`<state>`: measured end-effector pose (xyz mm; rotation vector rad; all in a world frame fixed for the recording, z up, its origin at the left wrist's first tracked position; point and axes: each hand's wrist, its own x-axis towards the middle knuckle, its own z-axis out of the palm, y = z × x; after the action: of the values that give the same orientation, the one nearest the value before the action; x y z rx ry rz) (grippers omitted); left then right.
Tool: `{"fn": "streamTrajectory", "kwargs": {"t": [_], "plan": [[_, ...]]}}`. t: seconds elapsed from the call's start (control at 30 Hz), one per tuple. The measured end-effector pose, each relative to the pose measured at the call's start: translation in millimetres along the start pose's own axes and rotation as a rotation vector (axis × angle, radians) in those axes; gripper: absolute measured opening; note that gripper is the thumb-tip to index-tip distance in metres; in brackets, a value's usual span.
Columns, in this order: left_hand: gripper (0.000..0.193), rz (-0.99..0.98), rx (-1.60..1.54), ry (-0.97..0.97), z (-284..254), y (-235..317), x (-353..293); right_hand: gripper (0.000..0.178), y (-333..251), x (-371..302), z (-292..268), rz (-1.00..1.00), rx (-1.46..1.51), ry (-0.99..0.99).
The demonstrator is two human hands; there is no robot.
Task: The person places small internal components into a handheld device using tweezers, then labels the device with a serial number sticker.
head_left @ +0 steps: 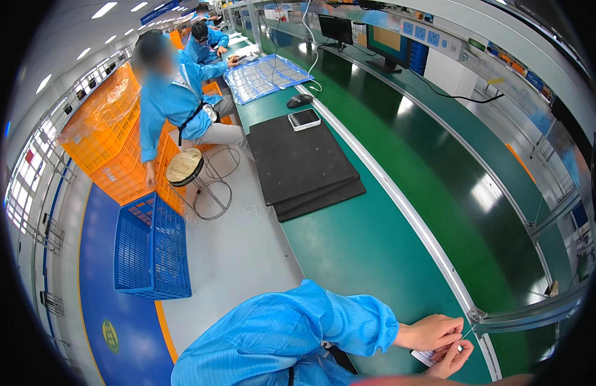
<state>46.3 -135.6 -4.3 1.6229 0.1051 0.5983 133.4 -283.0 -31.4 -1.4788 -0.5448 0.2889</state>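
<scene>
My left hand point(433, 332), coming out of a blue sleeve, is closed in a pinch at the right edge of the green bench. A thin, pale strand seems to show by its fingertips, too fine to name. Just below it my right hand point(451, 360) is closed, its fingers curled round a small white piece point(460, 348). The two hands nearly touch. Partly under them lies a white card with rows of marks point(423, 357), half hidden by the right hand.
Black mats point(304, 161) lie stacked on the bench point(349, 251), with a white phone-like device point(304, 119) and a mouse point(300, 100) beyond. A metal frame post point(536, 320) stands near my hands. A blue crate point(153, 251), a stool point(184, 167) and a seated co-worker point(182, 103) are left.
</scene>
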Motion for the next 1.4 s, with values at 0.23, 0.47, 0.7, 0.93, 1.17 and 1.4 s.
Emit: {"fn": "streamTrajectory", "kwargs": {"t": [0.23,0.47,0.7,0.93,1.17,1.4], "plan": [[0.018,0.029,0.010,0.002,-1,0,-1,0.029,0,-1,-3,0.020,-0.076,-0.017],[0.017,0.046,0.005,0.008,1,-2,0,0.024,-9,-4,6,0.051,-0.035,0.028],[0.016,0.010,0.003,-0.012,-4,5,-1,0.023,-10,-3,7,0.003,-0.085,0.084],[0.018,0.087,0.014,0.020,-2,1,-2,0.025,-25,-5,12,0.126,-0.073,0.070],[0.017,0.078,0.060,0.009,-2,-3,-1,0.024,-34,-6,18,0.097,-0.040,0.038],[0.020,0.037,0.040,-0.008,-4,2,-1,0.023,-17,-5,6,0.057,-0.075,-0.006]]}}
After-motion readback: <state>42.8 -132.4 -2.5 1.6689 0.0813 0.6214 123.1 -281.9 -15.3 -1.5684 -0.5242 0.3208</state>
